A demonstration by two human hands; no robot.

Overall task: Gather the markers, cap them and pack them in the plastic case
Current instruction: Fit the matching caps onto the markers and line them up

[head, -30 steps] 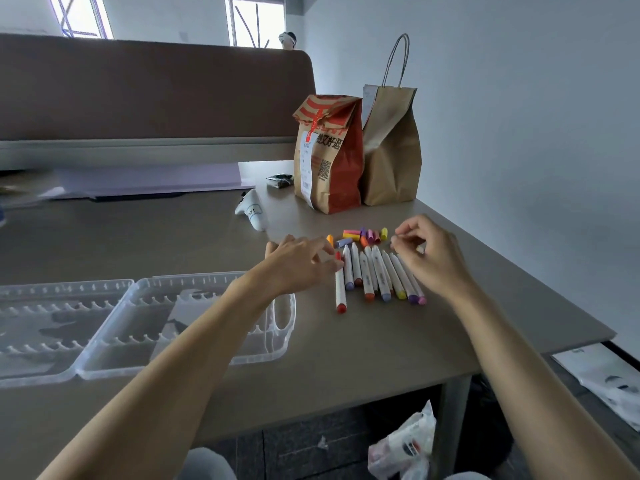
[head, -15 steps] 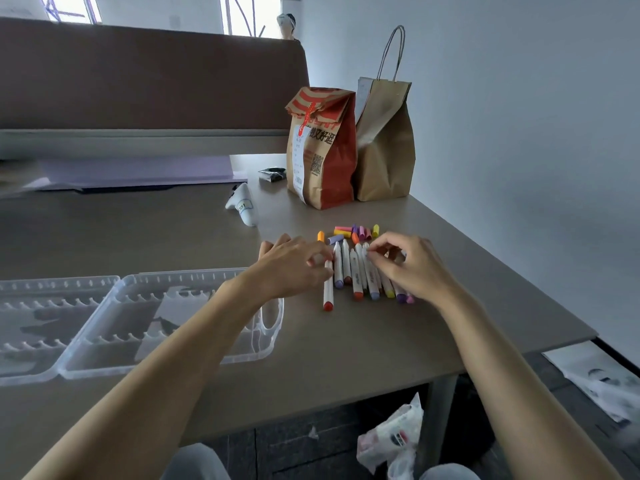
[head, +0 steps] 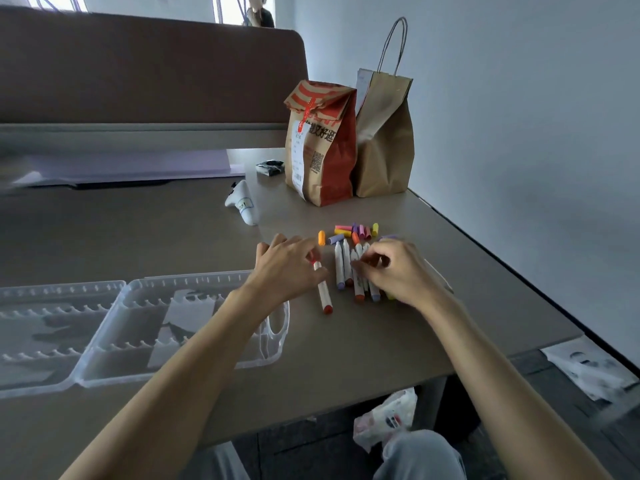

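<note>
the main risk, as i judge it, is a roll. the red-ended marker (head: 323, 291) lies apart from the row of markers (head: 340, 268), at its 9 o'clock, slanted with its red end toward 5 o'clock. a slack pinch or a nudge could send it over the bench (head: 381, 344) toward the near edge at 6 o'clock.

the loose caps (head: 353, 231) sit heaped at 12 o'clock of the row, with an orange cap (head: 321, 238) alone at their 9 o'clock. a careless sweep could scatter them, and a cap could end up on a marker of the wrong colour. the right forearm (head: 485, 351) covers the row's 3 o'clock side, so markers there might get dragged toward the bench's right edge.

the plastic case (head: 104, 374) lies open at 8 o'clock of the two grips, with no marker in it that i can see. the left forearm (head: 194, 358) crosses above its right end and might knock it.

the left grip (head: 287, 268) is palm down, fingers curled, with thumb and fingertips pinching the upper end of the red-ended marker. the right grip (head: 394, 271) is palm down over the row, its fingers curled with the tips on the marker barrels. whether it pinches one i cannot tell.
</note>
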